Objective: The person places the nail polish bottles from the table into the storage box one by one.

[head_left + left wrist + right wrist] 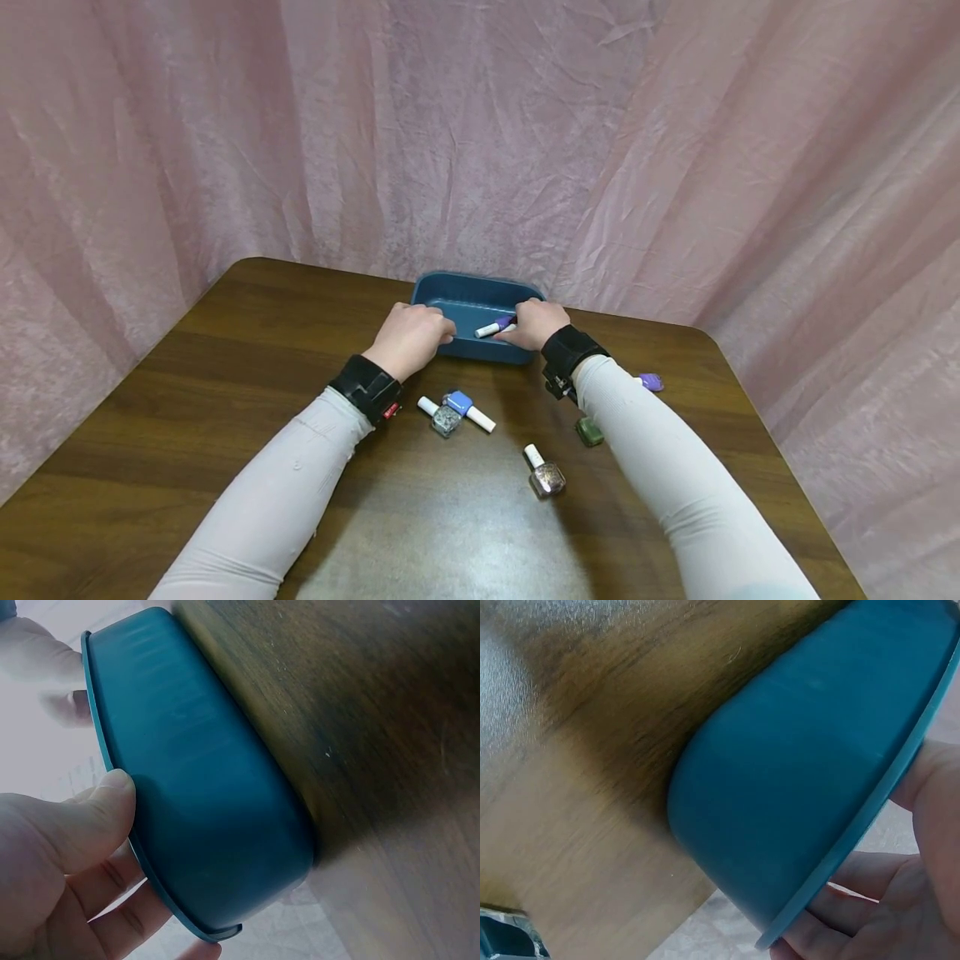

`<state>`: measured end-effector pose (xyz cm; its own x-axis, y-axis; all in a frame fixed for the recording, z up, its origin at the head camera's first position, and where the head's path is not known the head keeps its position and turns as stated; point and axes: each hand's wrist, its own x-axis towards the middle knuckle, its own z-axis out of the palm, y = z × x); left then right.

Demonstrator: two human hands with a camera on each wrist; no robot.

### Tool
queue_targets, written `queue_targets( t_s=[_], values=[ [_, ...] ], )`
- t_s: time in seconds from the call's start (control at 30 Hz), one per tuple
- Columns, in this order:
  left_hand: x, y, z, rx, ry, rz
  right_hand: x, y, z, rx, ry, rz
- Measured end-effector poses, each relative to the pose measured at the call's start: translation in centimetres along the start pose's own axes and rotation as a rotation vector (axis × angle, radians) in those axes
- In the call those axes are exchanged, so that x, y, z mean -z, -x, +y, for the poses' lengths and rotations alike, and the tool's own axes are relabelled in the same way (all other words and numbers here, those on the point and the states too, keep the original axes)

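A blue plastic bin (465, 287) stands at the table's far edge. My left hand (411, 335) grips its front left rim; in the left wrist view the thumb (109, 810) lies on the outer wall and the fingers go behind the rim. Over the right end, my right hand (538, 323) reaches into the bin. The rim hides its thumb tip and fingertips in the right wrist view. A purple nail polish bottle with a white cap (491, 328) lies in the bin beside that hand. A second white piece shows by its thumb; whether it is held I cannot tell.
Before the bin, a glittery grey nail polish (446, 421) and a blue one (459, 404) lie together. A glittery brown bottle (547, 479) lies nearer. Beside the right sleeve are a green bottle (589, 431) and a purple one (651, 382). Pink curtains (480, 150) hang behind the table.
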<state>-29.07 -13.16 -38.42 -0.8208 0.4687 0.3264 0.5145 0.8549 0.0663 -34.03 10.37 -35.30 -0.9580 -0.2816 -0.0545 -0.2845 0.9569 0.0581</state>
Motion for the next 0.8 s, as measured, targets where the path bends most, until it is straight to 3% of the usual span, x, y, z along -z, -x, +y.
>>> queue_targets(
  t_s=[0.8],
  values=[
    [0.3,0.0,0.1,-0.006,0.003,0.006,-1.2,0.3,1.4,0.062,-0.124,0.090]
  ],
)
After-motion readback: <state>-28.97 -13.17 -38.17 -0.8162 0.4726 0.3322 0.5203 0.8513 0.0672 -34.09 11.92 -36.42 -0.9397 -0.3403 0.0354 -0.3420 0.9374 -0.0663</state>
